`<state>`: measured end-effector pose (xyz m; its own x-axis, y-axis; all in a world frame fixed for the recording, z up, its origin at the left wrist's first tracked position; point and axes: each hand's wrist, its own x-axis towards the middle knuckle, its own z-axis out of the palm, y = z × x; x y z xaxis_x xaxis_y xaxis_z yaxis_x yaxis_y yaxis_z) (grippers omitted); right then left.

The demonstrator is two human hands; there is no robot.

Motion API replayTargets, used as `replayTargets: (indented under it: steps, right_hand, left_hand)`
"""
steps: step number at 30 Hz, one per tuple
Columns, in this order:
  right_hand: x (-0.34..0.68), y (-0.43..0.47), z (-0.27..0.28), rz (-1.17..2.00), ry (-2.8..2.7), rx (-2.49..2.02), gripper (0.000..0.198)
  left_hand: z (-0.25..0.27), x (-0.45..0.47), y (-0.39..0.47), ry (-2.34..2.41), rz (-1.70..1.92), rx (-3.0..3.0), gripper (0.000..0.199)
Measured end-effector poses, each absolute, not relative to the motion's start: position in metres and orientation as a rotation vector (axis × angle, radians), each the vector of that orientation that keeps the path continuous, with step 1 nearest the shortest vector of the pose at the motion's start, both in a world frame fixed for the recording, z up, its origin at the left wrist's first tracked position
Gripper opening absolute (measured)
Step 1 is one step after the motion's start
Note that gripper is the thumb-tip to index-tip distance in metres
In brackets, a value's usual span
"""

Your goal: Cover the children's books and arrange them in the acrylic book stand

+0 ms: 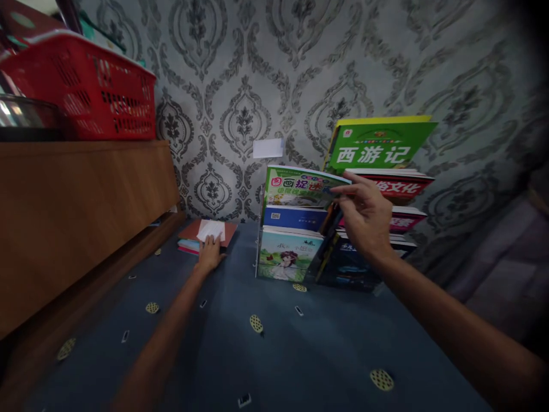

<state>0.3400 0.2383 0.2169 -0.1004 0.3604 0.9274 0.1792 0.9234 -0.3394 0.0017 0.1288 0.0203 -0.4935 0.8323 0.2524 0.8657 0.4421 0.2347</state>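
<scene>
The right grip (366, 214) has bent fingers at the upper corner of the green paper picture book with colourful title (302, 197), which stands upright just left of it; I cannot tell if they pinch it. The left grip (209, 254) is unclosed, its fingers resting on the white paper piece (210, 229) over the flat brown-topped stack (189, 230). The step in hand seems to be handling this book; the next move probably calls for a sure pinch.
</scene>
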Motion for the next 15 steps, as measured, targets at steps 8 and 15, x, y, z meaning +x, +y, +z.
replayTargets:
  steps: [8,15]
  right_hand:
    - [0.346,0.224,0.213,0.087,-1.616,-0.399,0.015]
    - [0.333,0.167,0.167,0.127,-1.907,-0.079,0.025]
  left_hand:
    - [0.015,0.013,0.127,-2.418,-0.399,-1.463,0.050]
    - [0.013,0.022,0.107,-2.323,-0.307,-1.518,0.044]
